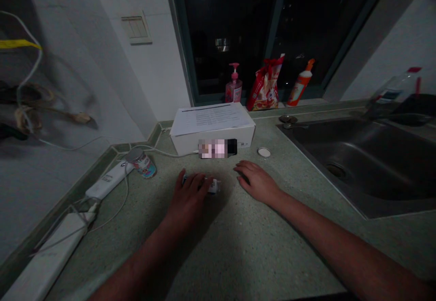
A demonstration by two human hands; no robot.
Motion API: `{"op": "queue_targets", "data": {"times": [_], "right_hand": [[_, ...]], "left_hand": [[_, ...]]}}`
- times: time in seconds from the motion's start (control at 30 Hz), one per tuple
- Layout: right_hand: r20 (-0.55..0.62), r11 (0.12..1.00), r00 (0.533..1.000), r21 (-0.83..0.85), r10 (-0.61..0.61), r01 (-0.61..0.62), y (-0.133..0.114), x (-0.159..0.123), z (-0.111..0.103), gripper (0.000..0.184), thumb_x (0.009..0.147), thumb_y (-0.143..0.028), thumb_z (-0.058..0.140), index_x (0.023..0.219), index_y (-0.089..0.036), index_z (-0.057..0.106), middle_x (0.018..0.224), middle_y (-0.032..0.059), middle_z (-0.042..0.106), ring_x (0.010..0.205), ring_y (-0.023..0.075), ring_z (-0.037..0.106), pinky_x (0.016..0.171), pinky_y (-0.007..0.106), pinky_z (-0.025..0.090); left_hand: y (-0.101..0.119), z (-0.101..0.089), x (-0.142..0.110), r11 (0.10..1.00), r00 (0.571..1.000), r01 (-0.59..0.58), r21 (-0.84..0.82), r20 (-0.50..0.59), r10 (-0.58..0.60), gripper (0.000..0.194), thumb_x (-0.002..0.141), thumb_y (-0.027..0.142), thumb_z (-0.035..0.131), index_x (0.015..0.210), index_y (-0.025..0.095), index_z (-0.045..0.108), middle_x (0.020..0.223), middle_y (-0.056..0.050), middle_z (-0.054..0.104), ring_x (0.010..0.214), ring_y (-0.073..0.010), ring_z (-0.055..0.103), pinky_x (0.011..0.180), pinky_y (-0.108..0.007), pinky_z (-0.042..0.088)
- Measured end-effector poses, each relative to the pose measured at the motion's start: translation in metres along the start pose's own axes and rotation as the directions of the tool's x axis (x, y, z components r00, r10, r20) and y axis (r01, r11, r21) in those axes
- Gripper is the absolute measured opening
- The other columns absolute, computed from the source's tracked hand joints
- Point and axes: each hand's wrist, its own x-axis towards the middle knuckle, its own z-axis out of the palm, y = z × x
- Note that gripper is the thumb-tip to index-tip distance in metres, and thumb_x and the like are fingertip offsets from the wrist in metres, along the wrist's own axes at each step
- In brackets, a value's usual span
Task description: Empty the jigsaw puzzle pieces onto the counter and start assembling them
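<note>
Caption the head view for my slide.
Left hand on a small labelled object, right hand resting on a speckled green countertop.

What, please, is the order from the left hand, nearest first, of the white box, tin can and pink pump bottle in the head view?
1. White box, straight ahead.
2. Tin can, to the left.
3. Pink pump bottle, on the windowsill.
</note>
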Motion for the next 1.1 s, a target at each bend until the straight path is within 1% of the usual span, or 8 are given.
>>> {"op": "queue_targets", "data": {"times": [0.17, 0.37, 0.5, 0.7, 0.83, 0.97, 1.1], "right_hand": [[0.03, 0.998, 0.999, 0.038, -0.043, 0.041, -0.005, 0.0, -0.001, 0.032, 0.101, -0.019, 0.061, 0.131, -0.018, 0.072, 0.134, 0.0162, 0.074, 0.13, 0.0318, 0.067, 0.115, 0.056, 0.053], [0.051, 0.998, 0.998, 0.042, -0.046, 0.044, -0.008, 0.0, 0.002, 0.033, 0.1, -0.018, 0.061, 0.131, -0.017, 0.073, 0.136, 0.0174, 0.073, 0.131, 0.0318, 0.066, 0.115, 0.057, 0.052], [0.059, 0.999, 0.997, 0.033, -0.045, 0.043, -0.007, -0.001, 0.001, 0.033, 0.101, -0.018, 0.06, 0.131, -0.016, 0.073, 0.137, 0.0181, 0.073, 0.131, 0.0324, 0.066, 0.115, 0.058, 0.052], [0.058, 0.998, 0.997, 0.032, -0.05, 0.048, -0.009, 0.0, -0.002, 0.032, 0.101, -0.019, 0.06, 0.129, -0.018, 0.075, 0.136, 0.0169, 0.073, 0.129, 0.032, 0.067, 0.115, 0.057, 0.053], [0.062, 0.999, 0.997, 0.027, -0.044, 0.043, -0.009, 0.0, -0.001, 0.032, 0.101, -0.019, 0.061, 0.129, -0.019, 0.075, 0.136, 0.0161, 0.073, 0.129, 0.0319, 0.067, 0.114, 0.057, 0.053], [0.056, 0.999, 0.997, 0.029, -0.044, 0.043, -0.008, -0.001, 0.001, 0.031, 0.1, -0.019, 0.062, 0.129, -0.019, 0.075, 0.136, 0.0157, 0.073, 0.13, 0.0316, 0.067, 0.115, 0.056, 0.052], [0.054, 0.998, 0.997, 0.017, -0.056, 0.055, -0.006, -0.002, 0.002, 0.031, 0.101, -0.018, 0.061, 0.128, -0.019, 0.074, 0.136, 0.0159, 0.073, 0.13, 0.0318, 0.067, 0.115, 0.056, 0.053]], "left_hand": [[0.007, 0.002, 0.004, 1.0, 1.0, -0.016, 0.003, -0.006, 0.016, 0.058, 0.093, 0.001, 0.058, 0.147, 0.021, 0.061, 0.139, -0.014, 0.07, 0.131, -0.0331, 0.063, 0.13, -0.067, 0.027], [0.007, -0.001, 0.005, 0.998, 0.998, -0.046, 0.048, -0.039, 0.047, 0.058, 0.094, 0.0, 0.057, 0.148, 0.021, 0.061, 0.143, -0.014, 0.069, 0.137, -0.0343, 0.061, 0.132, -0.072, 0.016], [0.005, -0.004, 0.005, 0.996, 0.997, -0.057, 0.072, -0.041, 0.06, 0.058, 0.093, -0.001, 0.056, 0.146, 0.02, 0.062, 0.144, -0.015, 0.068, 0.139, -0.0352, 0.059, 0.132, -0.073, 0.013], [0.004, -0.013, 0.007, 0.992, 0.998, -0.07, 0.101, 0.0, 0.07, 0.056, 0.094, 0.0, 0.056, 0.145, 0.022, 0.064, 0.145, -0.014, 0.068, 0.142, -0.0361, 0.058, 0.131, -0.076, 0.014], [0.001, -0.018, 0.007, 0.989, 0.996, -0.09, 0.119, 0.022, 0.088, 0.055, 0.093, 0.0, 0.057, 0.142, 0.024, 0.066, 0.145, -0.013, 0.068, 0.142, -0.0359, 0.057, 0.132, -0.075, 0.015], [-0.004, -0.019, 0.004, 0.986, 0.996, -0.087, 0.139, 0.019, 0.085, 0.053, 0.094, 0.0, 0.058, 0.141, 0.022, 0.066, 0.143, -0.013, 0.069, 0.141, -0.0359, 0.057, 0.132, -0.076, 0.015], [-0.009, -0.021, 0.002, 0.983, 0.997, -0.081, 0.163, 0.022, 0.078, 0.056, 0.091, -0.004, 0.054, 0.139, 0.022, 0.068, 0.142, -0.014, 0.069, 0.14, -0.0359, 0.058, 0.131, -0.077, 0.016]]}}
